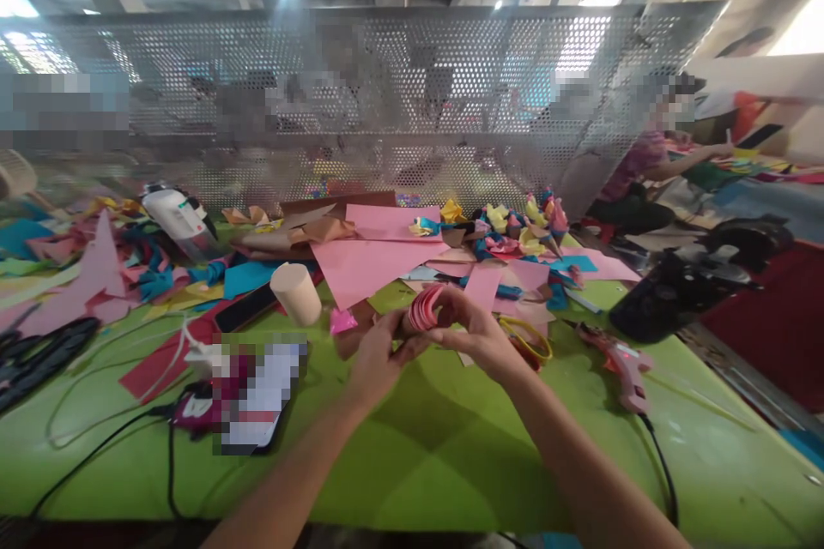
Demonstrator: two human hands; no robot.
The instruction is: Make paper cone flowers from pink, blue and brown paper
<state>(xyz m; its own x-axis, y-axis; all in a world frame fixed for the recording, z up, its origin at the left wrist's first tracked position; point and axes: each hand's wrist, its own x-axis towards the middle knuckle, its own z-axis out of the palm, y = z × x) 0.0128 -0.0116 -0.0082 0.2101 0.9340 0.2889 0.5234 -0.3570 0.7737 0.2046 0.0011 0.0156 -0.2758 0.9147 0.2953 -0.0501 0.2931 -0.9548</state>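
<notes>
Fingers of both hands were bent around a pink-and-red striped paper roll (423, 309): those of the left hand (378, 353) closed on its lower left side, while those of the right hand (481, 338) arched loosely against its right edge, hiding part of it. The roll sat between the two sets of fingertips, above the green table (451, 463).

Left of the fingers stood a beige cylinder (297, 296); farther left, beyond it, a white bottle (180, 223) leaned. Far right was a dark tumbler (653, 296). What these held could not be told.

Just right of the fingers lay yellow-handled scissors (546, 346), then a pink glue gun (629, 369). Beyond the fingers, pink sheets (377, 266) and paper flowers (505, 227) crowded the table before a perforated panel (386, 94).
</notes>
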